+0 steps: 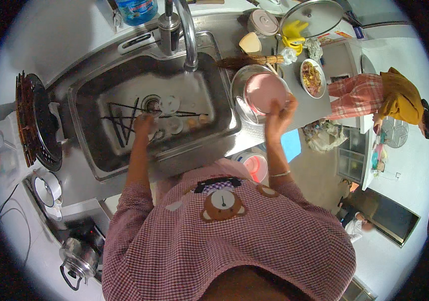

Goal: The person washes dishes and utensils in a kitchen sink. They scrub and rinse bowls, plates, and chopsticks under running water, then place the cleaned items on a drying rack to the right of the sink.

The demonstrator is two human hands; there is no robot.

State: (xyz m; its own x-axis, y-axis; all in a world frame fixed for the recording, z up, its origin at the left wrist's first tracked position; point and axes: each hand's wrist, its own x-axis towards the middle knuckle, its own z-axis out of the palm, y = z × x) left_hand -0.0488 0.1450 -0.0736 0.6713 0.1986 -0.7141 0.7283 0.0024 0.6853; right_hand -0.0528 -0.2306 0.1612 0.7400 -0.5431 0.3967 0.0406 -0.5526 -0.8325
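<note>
My left hand (pixel 144 126) is blurred and reaches down into the steel sink (pixel 154 158), over chopsticks (pixel 120 129) and near the drain (pixel 152 103); whether its fingers hold anything is unclear. Beside it in the basin lie small clear round dishes or lids (pixel 169 105) and a couple of small brownish round things (pixel 191 123). At the sink's right side, my right hand (pixel 280 113) grips the rim of a pink bowl (pixel 265 90). That bowl is at the mouth of a metal basin (pixel 239 103) on the counter. The chrome faucet (pixel 190 41) arches over the sink.
Right of the sink are a straw whisk brush (pixel 252 60), yellow rubber gloves (pixel 294 34), a glass lid (pixel 312 17) and a plate of food (pixel 312 78). A bucket (pixel 254 165) stands below the counter. Another person (pixel 380 96) stands at the right; a steel pot (pixel 79 256) is lower left.
</note>
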